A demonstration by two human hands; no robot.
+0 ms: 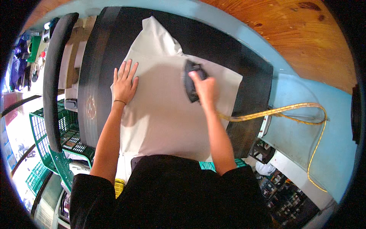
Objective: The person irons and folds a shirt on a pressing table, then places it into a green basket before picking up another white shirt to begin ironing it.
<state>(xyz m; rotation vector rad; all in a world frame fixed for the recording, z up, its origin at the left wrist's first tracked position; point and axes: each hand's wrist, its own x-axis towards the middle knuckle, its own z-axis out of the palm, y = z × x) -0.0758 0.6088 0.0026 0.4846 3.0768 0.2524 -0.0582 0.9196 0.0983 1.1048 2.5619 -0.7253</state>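
Note:
A piece of light grey-beige fabric (165, 114) lies spread over a black padded ironing surface (254, 77), its far part bunched and creased. My right hand (206, 88) is closed around the handle of a dark clothes iron (190, 81), which rests on the right part of the cloth and looks slightly blurred. A yellow patterned cord (257, 114) runs off to the right from beneath my right wrist. My left hand (125, 83) lies flat on the fabric's left edge with its fingers apart, holding nothing. The near edge of the cloth reaches my black shirt.
A narrow black padded arm (53, 86) stands left of the ironing surface. Green plastic crates (43, 134) are below it. A light blue wall (308, 88) borders the right side, with a wooden panel (300, 37) at the upper right. Shelved small items (286, 194) sit lower right.

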